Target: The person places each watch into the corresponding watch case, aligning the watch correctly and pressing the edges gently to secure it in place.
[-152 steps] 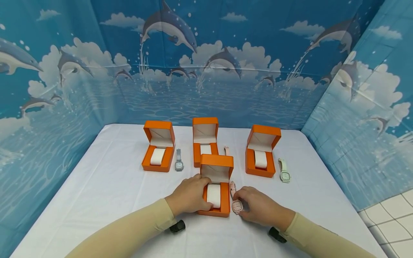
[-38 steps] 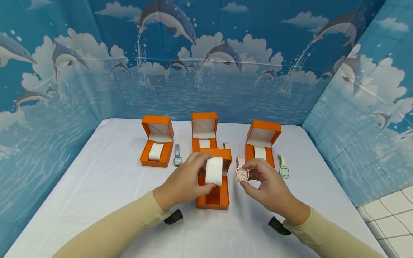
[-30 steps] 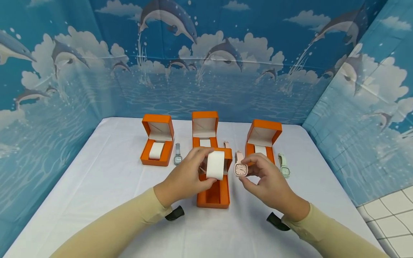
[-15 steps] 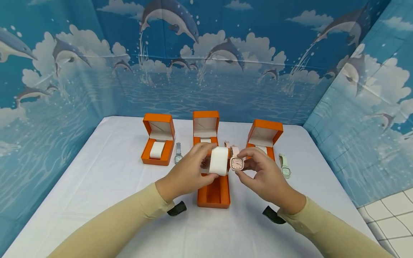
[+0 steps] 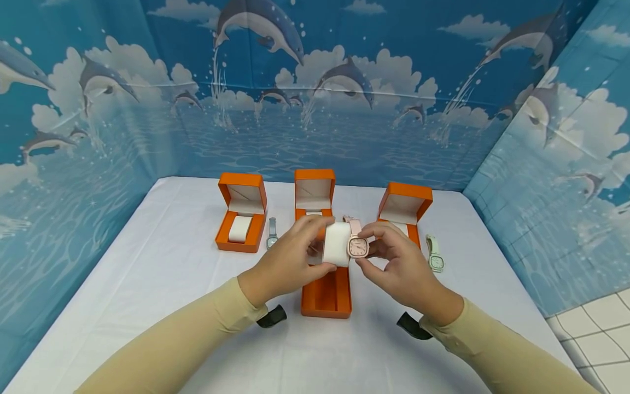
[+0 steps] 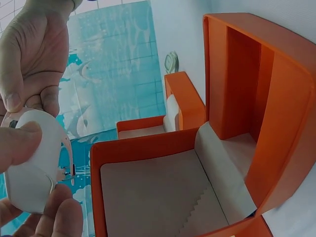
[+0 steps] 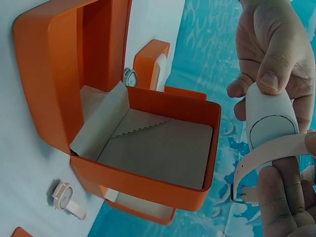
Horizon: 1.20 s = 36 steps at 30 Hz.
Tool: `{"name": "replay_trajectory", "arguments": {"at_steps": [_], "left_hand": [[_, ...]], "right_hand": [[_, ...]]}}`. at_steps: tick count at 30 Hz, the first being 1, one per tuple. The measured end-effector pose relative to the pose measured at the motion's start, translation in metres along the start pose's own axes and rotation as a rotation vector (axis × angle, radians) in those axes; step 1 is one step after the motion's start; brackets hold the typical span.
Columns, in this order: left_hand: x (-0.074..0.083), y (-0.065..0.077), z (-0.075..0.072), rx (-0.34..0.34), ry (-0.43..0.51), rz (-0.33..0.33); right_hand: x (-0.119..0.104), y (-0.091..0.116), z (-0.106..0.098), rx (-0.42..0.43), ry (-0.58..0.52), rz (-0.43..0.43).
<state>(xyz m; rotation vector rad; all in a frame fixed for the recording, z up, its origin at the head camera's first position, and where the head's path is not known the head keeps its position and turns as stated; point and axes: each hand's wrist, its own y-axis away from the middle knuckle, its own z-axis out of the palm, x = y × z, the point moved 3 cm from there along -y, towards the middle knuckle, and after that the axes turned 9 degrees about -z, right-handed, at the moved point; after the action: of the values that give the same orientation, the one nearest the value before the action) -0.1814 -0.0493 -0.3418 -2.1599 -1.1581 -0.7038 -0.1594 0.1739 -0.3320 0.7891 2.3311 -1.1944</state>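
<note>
Above an open orange watch box, my left hand pinches a white watch cushion between thumb and fingers. My right hand grips a pink watch by its case, dial facing me. The watch is at the cushion's right end. In the right wrist view its buckled strap forms a loop at the end of the cushion; how far it encircles the cushion I cannot tell. The left wrist view has my thumb on the cushion. The box's inner compartment holds no cushion.
Three more open orange boxes stand behind: left, middle and right. A blue-grey watch and a green watch lie beside boxes. Another pink watch lies on the white-covered table.
The left hand has lifted the cushion out of the box. The right hand has raised the pink watch from the table and brought it leftward to the cushion's right end.
</note>
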Motion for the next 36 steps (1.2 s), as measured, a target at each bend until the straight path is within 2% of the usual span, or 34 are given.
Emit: {"name": "replay_trajectory", "arguments": {"at_steps": [12, 26, 36], "left_hand": [[-0.0009, -0.0018, 0.0012, 0.047, 0.01, -0.003], [-0.0053, -0.0038, 0.0042, 0.053, 0.024, -0.043], [-0.005, -0.0055, 0.003, 0.078, 0.028, -0.043]], "right_hand": [[0.0021, -0.0024, 0.0031, -0.012, -0.04, 0.014], [0.0071, -0.0037, 0.0046, -0.062, -0.033, 0.155], [0.0084, -0.0071, 0.0046, -0.07, -0.014, 0.18]]}}
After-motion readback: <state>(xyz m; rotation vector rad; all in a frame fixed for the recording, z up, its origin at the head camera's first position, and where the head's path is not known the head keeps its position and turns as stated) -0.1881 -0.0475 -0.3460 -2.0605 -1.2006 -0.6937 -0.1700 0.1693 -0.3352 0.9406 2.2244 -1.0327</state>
